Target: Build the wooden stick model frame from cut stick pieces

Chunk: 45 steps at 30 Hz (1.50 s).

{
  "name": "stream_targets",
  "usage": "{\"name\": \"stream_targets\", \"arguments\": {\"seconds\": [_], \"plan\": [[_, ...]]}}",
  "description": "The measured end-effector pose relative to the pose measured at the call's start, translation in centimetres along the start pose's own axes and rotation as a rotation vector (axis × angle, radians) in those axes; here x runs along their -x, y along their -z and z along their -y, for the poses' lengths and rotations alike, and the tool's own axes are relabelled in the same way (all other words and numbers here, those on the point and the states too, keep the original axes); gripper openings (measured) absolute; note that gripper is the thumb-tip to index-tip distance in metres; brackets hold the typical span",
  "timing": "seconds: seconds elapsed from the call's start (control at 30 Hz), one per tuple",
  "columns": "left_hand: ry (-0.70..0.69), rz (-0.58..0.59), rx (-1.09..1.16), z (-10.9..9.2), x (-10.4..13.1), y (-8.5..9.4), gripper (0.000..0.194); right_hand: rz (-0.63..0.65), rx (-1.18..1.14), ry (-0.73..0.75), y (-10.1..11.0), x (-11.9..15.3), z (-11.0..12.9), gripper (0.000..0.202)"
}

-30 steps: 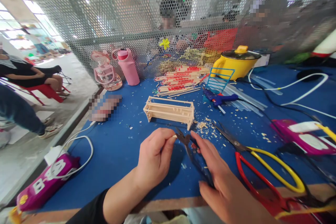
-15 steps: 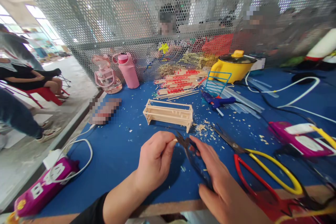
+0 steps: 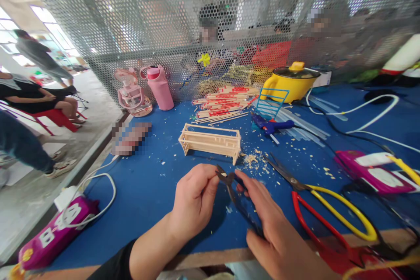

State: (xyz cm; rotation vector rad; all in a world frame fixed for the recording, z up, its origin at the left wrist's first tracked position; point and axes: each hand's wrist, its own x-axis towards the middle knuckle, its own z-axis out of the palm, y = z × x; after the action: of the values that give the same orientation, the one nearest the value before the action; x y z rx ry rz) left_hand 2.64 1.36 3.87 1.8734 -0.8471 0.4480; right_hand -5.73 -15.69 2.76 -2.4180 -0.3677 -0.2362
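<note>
My left hand point(image 3: 193, 199) is closed in a pinch on a thin wooden stick point(image 3: 223, 174), of which only a short pale end shows at the fingertips. Dark cutting pliers point(image 3: 242, 210) are held in my right hand point(image 3: 277, 225), fingers and thumb around their spread handles. The plier jaws are parted and sit right against my left fingertips, around the stick's end. Just beyond both hands a small rack of glued wooden sticks point(image 3: 210, 143) stands on the blue table point(image 3: 144, 192).
Wood chips point(image 3: 252, 159) and large scissors point(image 3: 297, 183) lie to the right. Behind are a blue glue gun point(image 3: 272, 127), a pile of sticks point(image 3: 226, 103), a yellow pot point(image 3: 292, 85) and a pink bottle point(image 3: 160, 88). A purple power strip point(image 3: 59, 236) sits front left.
The pliers have shifted slightly left, closer to my left fingertips, and less of the stick shows. My left hand has hardly moved. At far left, a standing person has moved.
</note>
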Motion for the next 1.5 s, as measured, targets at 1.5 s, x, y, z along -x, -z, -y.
{"name": "stream_targets", "arguments": {"seconds": [1.5], "plan": [[0.224, 0.146, 0.260, -0.4, -0.5, 0.4, 0.023, -0.040, -0.006, -0.025, -0.4, -0.2, -1.2, 0.080]]}}
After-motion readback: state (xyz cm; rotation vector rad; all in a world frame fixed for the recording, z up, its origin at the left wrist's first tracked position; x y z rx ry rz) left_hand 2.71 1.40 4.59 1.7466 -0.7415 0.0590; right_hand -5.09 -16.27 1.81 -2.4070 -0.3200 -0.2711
